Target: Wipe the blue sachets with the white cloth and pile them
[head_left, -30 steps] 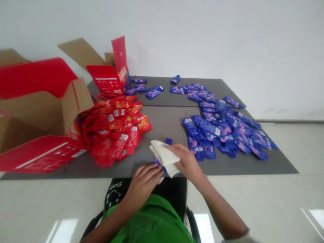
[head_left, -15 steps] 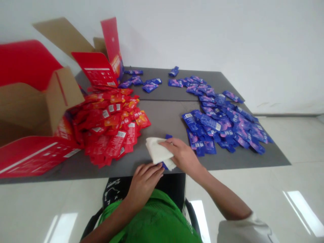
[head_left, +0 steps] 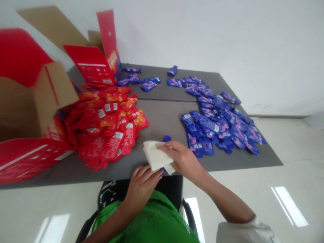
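We look down on a white wall and a dark grey counter [head_left: 162, 118] made of two panels, with a pale tile floor [head_left: 278, 189] beyond it. At the left stand what we take to be two opened cartons, a large cardboard carton [head_left: 53, 91] and, behind it, a red-flapped carton [head_left: 92, 65].

Two heaps divide the counter: red packets [head_left: 108, 131] spill out by the cartons, and blue packets [head_left: 217, 125] spread across the right, each heap too dense for an exact count but clearly dozens strong. Colours lie largely apart, with five loose blue packets [head_left: 148, 86] at the far end near the red heap and one lone blue packet [head_left: 172, 71] further along. We see no packets going back into a carton at this moment.

At the near edge, the right hand [head_left: 183, 158] rests on a folded white cloth [head_left: 155, 156], its fingers [head_left: 168, 146] lying across the top; whether they grip it, we cannot tell. The left hand [head_left: 141, 187] sits just below, its fingers [head_left: 152, 171] loosely curled around nothing visible. A small blue packet [head_left: 167, 138] lies just past the cloth.
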`<state>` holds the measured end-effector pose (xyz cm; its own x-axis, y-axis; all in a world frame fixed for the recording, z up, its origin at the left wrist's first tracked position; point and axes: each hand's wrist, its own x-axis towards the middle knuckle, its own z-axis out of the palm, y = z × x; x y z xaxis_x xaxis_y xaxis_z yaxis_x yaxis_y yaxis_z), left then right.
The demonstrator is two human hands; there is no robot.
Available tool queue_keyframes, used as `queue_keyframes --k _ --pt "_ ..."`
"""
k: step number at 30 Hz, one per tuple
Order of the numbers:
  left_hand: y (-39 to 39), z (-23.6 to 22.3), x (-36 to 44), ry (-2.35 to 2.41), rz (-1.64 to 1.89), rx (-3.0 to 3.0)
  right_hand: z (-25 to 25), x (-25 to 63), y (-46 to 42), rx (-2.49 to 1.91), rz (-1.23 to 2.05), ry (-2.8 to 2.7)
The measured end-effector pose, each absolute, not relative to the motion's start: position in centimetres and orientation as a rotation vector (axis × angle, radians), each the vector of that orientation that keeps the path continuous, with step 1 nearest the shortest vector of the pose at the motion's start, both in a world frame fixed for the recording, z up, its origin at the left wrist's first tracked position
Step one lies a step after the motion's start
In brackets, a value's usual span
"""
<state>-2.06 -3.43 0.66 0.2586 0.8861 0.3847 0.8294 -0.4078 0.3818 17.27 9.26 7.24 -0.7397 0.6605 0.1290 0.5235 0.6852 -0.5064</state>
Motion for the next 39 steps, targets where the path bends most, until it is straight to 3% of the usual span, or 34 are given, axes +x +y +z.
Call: queue_keyframes --k 4,9,18,25,33,39 --pt "-3.5 0.7 -2.1 1.63 0.884 2.401 5.3 16.9 8.7 -0.973 0.758 -2.686" --pt "-3.1 0.9 -2.1 1.575 0.914 2.345 5.5 17.0 14.2 -1.289 0.487 -2.591" --pt "-3.5 0.5 -2.2 1.643 0.873 2.36 5.3 17.0 8.0 -0.992 0.756 -2.678" --pt "-3.2 0.8 -2.1 1.581 0.918 2.304 5.9 17.0 13.1 -1.221 0.514 -2.543" --pt "-3.4 0.7 -2.2 1.623 0.911 2.313 5.1 16.6 8.1 -1.04 0.766 -2.652" --pt "-3.1 0.7 -2.2 1.575 0.921 2.256 6.2 16.6 13.1 -1.282 0.55 -2.536"
